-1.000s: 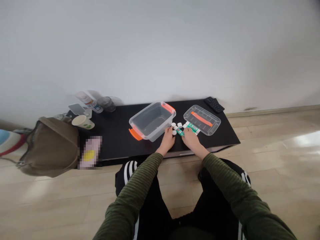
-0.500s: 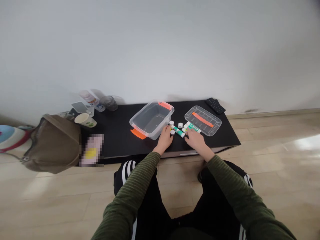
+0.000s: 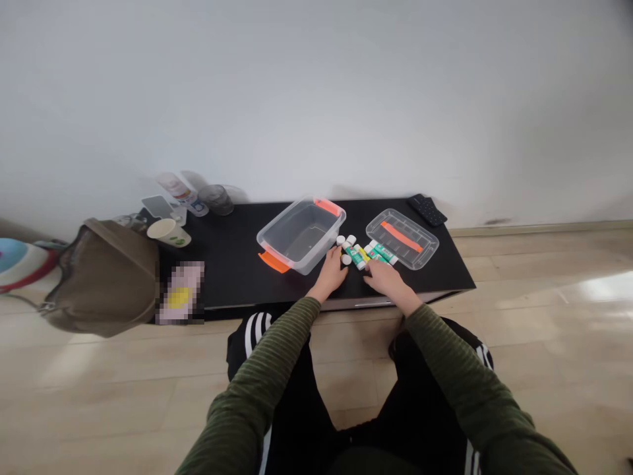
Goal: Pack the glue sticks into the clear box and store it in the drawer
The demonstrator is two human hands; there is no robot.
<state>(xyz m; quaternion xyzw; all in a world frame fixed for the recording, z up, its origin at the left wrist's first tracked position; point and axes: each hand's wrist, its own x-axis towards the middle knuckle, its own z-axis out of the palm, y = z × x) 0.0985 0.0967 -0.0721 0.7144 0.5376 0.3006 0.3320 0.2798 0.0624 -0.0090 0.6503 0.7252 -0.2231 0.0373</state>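
Several green-and-white glue sticks [image 3: 355, 256] with white caps lie in a loose cluster on the black tabletop, some showing yellow. At the cluster's left side is my left hand [image 3: 331, 272], thumb and fingers apart around a white cap [image 3: 346, 260]. My right hand [image 3: 386, 277] rests at the right side, its fingers spread against the sticks and partly covering them. Just left of the cluster stands a clear plastic box [image 3: 277, 227] without its lid, with orange latches. Its clear lid [image 3: 422, 236], with an orange handle, lies to the right.
Dark flat objects [image 3: 427, 210] lie at the back right against the wall. To the left are a paper cup [image 3: 169, 233], a spray can [image 3: 182, 194], a drinking glass [image 3: 216, 200] and a brown bag [image 3: 106, 280]. The black table [image 3: 232, 284] has its front edge near my knees.
The glue sticks between my hands have shifted and lie closer together, with more yellow showing. Both hands have moved only slightly, the left a little to the right.
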